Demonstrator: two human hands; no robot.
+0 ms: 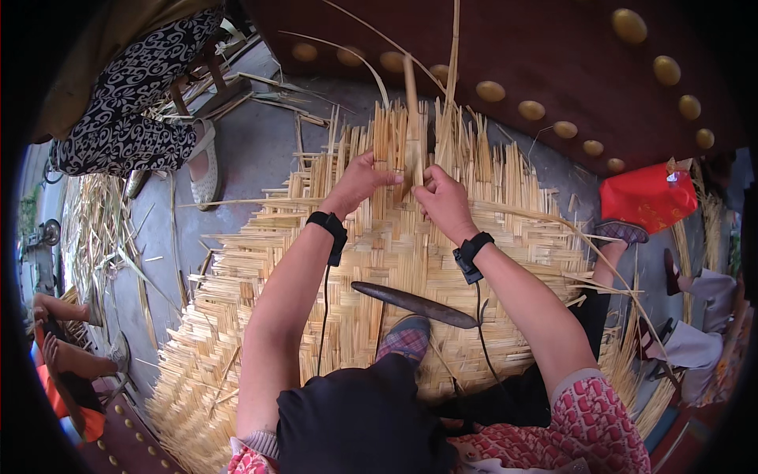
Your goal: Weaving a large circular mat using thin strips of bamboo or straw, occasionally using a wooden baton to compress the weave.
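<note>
A large woven mat of pale bamboo strips (pixel 371 261) lies on the ground under me. My left hand (pixel 359 182) presses on the weave at its far part, fingers pinching strips. My right hand (pixel 444 201) sits close beside it, gripping a bamboo strip (pixel 412 118) that sticks up and away from the mat. Both wrists wear black bands with cables. A dark curved blade (pixel 414 304) rests on the mat near my plaid shoe (pixel 405 338).
A dark red door with round brass studs (pixel 553 79) stands just beyond the mat. A seated person in a patterned dress (pixel 126 103) is at the upper left. A red bag (pixel 647 197) and another person's legs (pixel 695 316) are at the right. Loose strips litter the grey ground (pixel 245 150).
</note>
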